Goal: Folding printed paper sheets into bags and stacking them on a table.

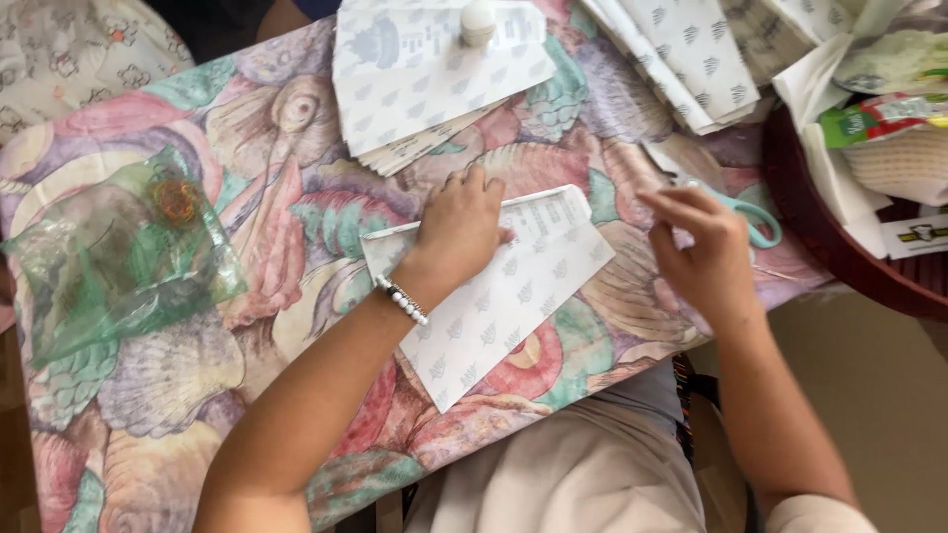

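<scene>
Left hand (459,229) flat on paper bag (499,296)

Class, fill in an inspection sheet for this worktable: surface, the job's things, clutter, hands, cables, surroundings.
Surface: table under a seashell-patterned cloth.
Job's things: white patterned paper bag lying flat; teal-handled scissors beside the right hand.
Clutter: stack of paper bags with a glue stick on top; more bags; green plastic bag; dark red basket of packets.
Hands: left hand presses the bag flat; right hand at the bag's edge, grip unclear.
Cables: nothing seen.
Surroundings: the person's lap below; patterned fabric top left.
</scene>
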